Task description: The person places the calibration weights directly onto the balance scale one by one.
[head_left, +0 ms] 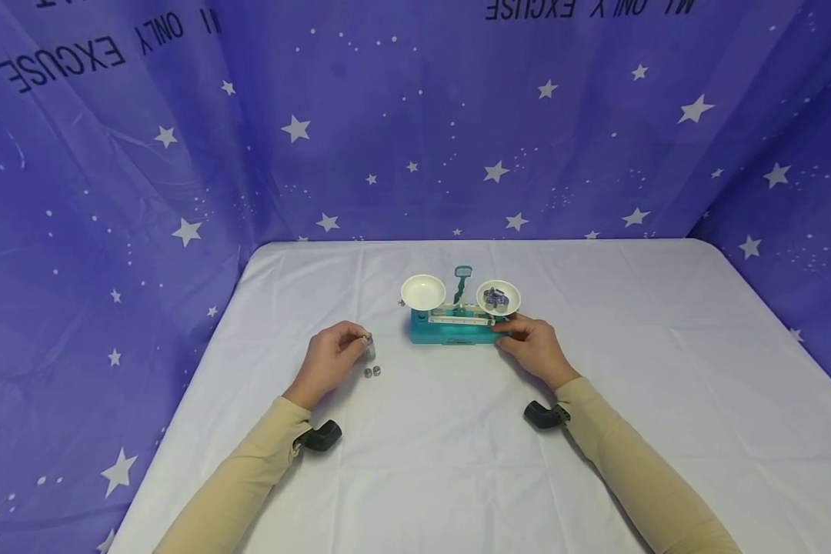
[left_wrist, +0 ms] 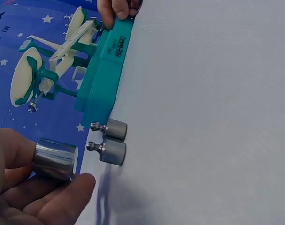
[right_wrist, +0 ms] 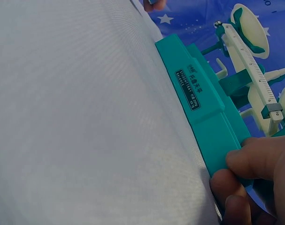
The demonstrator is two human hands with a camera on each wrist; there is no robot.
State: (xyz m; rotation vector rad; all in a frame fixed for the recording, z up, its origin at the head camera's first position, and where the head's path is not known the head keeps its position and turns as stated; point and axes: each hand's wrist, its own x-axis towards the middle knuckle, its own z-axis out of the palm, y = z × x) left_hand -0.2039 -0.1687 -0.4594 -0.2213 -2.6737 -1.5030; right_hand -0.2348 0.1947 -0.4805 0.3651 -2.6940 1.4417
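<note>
My left hand (head_left: 328, 360) holds a shiny metal weight (left_wrist: 55, 159) between thumb and fingers, a little above the table. Two smaller knobbed weights (left_wrist: 113, 151) stand side by side just beyond it. A teal tray balance (head_left: 450, 335) with "STUDENT TRAY BALANCE" on its label is to the right of them. At the right end of its base, my right hand (head_left: 538, 348) grips the edge with thumb and fingers. The left pan (head_left: 423, 292) is bare. In the right pan (head_left: 515, 302) lies a dark purplish, shiny object (head_left: 495, 298) whose kind I cannot tell.
A white cloth (head_left: 443, 446) covers the table. Blue curtains with white stars (head_left: 415, 138) hang behind it and at both sides. Black curved mounts (head_left: 322, 436) stick out from both wrists over the table. The balance's upright pointer (head_left: 462, 281) rises between the pans.
</note>
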